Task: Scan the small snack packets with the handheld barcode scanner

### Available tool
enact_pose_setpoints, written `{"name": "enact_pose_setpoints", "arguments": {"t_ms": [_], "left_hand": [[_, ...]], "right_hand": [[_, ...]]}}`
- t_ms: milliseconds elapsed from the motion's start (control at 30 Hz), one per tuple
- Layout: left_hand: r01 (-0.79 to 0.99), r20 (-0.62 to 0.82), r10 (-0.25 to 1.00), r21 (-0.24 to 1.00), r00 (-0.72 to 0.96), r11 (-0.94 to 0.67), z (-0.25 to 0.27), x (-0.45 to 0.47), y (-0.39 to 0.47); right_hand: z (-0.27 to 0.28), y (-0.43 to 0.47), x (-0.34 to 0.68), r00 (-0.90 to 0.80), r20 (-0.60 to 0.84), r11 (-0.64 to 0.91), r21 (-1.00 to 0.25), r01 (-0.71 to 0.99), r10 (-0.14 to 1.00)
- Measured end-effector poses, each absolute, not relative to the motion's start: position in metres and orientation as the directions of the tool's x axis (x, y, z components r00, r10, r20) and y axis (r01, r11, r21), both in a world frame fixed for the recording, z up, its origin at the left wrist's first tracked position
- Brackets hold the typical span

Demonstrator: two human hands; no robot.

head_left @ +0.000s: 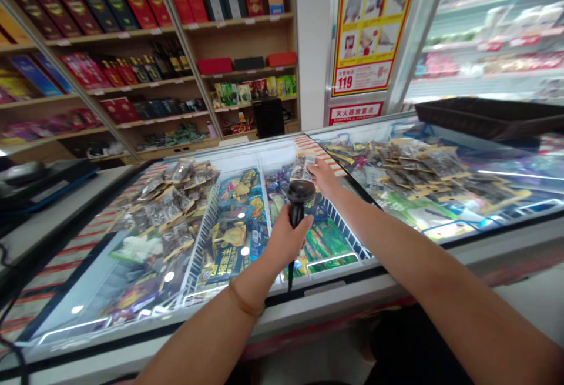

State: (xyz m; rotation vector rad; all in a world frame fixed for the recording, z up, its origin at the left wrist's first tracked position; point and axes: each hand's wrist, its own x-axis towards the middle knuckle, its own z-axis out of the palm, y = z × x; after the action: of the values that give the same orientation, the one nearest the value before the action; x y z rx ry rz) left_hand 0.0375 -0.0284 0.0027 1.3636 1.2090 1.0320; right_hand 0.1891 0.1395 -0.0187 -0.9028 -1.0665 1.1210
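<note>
My left hand is closed around the handle of a black barcode scanner, whose head points away from me. Beyond the scanner, my right hand pinches a small clear packet with dark contents and a pale top edge. Both hands are above the glass-topped freezer. To the left on the glass lies a pile of similar packets, and another packet pile lies to the right. The scanner's head partly covers the area in front of the held packet.
White wire baskets of bagged frozen food sit under the glass. A dark tray rests at the far right. On the left is a counter with a device. Stocked shelves and a red-yellow poster stand behind.
</note>
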Motion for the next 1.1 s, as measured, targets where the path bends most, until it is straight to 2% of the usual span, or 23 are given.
{"name": "enact_pose_setpoints", "arguments": {"t_ms": [100, 233, 333, 500, 633, 867, 1100], "left_hand": [[0.009, 0.009, 0.998, 1.0, 0.055, -0.01, 0.017, 0.027, -0.03], [-0.106, 0.025, 0.998, 0.994, -0.05, -0.031, 0.047, -0.01, -0.039], [-0.092, 0.043, 0.987, 0.994, -0.156, -0.058, 0.062, -0.056, -0.05], [-0.108, -0.014, 0.916, 0.994, -0.401, -0.032, 0.065, -0.137, -0.072], [-0.145, -0.069, 0.856, 0.989, -0.513, -0.007, 0.062, -0.182, -0.091], [-0.177, -0.113, 0.831, 0.984, -0.545, 0.018, 0.057, -0.21, -0.112], [-0.237, -0.088, 0.885, 0.971, -0.458, -0.025, 0.055, -0.184, -0.094]], "right_hand": [[-0.022, 0.138, 0.186, 0.192, 0.197, 0.216, -0.973, -0.082, 0.961], [-0.021, 0.134, 0.171, 0.178, 0.171, 0.159, -0.984, 0.076, 0.969], [-0.011, 0.129, 0.146, 0.064, 0.114, 0.112, -0.993, 0.046, 0.991], [0.028, 0.125, 0.067, -0.268, 0.09, 0.087, -0.996, -0.022, 0.959], [0.063, 0.132, -0.026, -0.283, 0.092, 0.096, -0.995, 0.002, 0.955], [0.085, 0.146, -0.132, -0.353, 0.044, 0.052, -0.999, 0.013, 0.934], [0.053, 0.151, -0.076, -0.285, 0.048, 0.085, -0.989, 0.119, 0.957]]}}
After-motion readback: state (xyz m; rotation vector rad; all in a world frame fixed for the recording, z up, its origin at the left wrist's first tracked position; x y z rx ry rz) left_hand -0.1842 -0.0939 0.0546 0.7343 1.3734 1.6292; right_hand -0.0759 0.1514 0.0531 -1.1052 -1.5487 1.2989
